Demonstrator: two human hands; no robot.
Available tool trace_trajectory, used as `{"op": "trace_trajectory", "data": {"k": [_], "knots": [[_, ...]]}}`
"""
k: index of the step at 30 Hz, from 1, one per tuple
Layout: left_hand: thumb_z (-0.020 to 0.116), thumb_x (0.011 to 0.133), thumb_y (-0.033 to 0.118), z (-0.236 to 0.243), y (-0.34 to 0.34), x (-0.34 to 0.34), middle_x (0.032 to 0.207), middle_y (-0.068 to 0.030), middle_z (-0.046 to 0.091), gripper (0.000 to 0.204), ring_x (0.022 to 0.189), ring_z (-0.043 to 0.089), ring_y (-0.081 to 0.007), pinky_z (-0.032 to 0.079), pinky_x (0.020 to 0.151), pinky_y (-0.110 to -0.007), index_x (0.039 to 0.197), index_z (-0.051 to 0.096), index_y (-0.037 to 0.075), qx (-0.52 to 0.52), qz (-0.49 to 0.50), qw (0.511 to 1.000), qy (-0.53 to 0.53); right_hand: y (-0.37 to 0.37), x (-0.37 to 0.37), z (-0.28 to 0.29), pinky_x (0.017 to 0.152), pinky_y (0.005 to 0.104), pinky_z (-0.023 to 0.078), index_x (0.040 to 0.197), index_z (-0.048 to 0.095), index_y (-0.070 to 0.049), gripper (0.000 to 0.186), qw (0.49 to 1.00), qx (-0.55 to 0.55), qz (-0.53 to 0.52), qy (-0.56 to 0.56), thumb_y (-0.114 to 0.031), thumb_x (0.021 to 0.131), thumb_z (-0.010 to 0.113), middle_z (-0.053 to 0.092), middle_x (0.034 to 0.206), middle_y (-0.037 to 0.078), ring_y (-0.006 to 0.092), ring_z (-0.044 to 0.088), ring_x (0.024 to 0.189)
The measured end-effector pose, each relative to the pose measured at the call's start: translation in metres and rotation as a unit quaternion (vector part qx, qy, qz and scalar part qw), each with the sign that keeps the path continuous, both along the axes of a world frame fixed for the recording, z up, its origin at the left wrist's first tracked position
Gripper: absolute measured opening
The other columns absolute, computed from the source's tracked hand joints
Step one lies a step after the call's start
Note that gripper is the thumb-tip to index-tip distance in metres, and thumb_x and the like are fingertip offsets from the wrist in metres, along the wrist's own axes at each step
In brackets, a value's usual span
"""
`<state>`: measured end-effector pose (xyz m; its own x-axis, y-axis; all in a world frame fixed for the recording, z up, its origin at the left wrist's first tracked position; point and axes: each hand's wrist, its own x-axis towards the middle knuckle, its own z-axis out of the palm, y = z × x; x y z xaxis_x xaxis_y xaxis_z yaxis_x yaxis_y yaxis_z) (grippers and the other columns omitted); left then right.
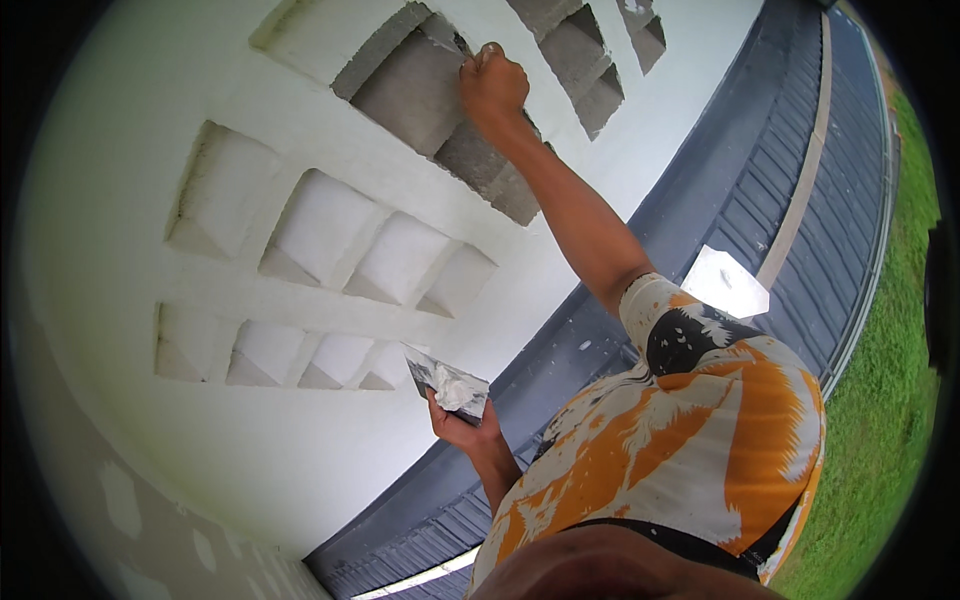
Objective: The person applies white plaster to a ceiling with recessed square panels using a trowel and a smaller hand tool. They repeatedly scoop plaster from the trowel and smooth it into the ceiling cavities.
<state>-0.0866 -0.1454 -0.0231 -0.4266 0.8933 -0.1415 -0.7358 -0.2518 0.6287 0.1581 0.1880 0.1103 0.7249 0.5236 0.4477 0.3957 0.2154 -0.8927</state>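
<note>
My right hand (493, 85) is raised against the white wall, its fingers closed round a small putty knife (457, 42), mostly hidden by the fist. The blade touches the upper edge of a square recess (410, 88) with bare grey inner faces. Lower down, my left hand (460, 425) grips a flat metal plate (418, 370). A lump of white filler paste (460, 388) lies on top of it. Between the hands, the wall holds rows of smaller recesses (320, 228) coated white inside.
A dark ribbed metal roof (770, 190) runs along the foot of the wall. On it lie a pale sheet with white smears (727, 283) and a long narrow board (800, 180). Grass (880, 400) shows beyond the roof's edge. Another wall with pale patches (120, 500) stands at lower left.
</note>
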Motion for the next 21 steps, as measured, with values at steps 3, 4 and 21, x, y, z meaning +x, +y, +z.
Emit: {"op": "trace_trajectory", "data": {"k": [3,4,21], "knots": [[0.053,0.094,0.025,0.015,0.005,0.019,0.098,-0.0020,0.067,0.027,0.084,0.066,-0.0141,0.054,0.068,-0.028,0.114,0.059,0.007,-0.042,0.043,0.998,-0.006,-0.027,0.007,-0.019,0.058,0.0433,0.050,0.079,0.055,-0.001,0.019,0.999,0.039,0.006,0.000,-0.017,0.084,0.064,0.062,0.062,0.015,0.0323,0.063,0.057],[0.053,0.095,0.025,0.017,0.006,0.021,0.097,-0.0019,0.067,0.026,0.084,0.066,-0.0139,0.054,0.068,-0.028,0.114,0.060,0.008,-0.044,0.039,0.998,-0.007,-0.038,0.008,-0.025,0.056,0.0416,0.049,0.078,0.053,-0.001,0.019,0.998,0.056,0.009,-0.001,-0.016,0.084,0.065,0.060,0.061,0.014,0.0297,0.061,0.054],[0.051,0.095,0.024,0.027,0.060,0.024,0.096,-0.0016,0.068,0.025,0.084,0.066,-0.0152,0.052,0.068,-0.030,0.112,0.061,0.009,0.049,-0.131,0.990,-0.023,-0.212,0.015,-0.092,0.036,0.0201,0.027,0.095,0.063,-0.004,0.010,0.681,-0.182,0.617,0.350,0.000,0.086,0.060,0.051,0.063,0.001,0.0040,0.037,0.042]]}}
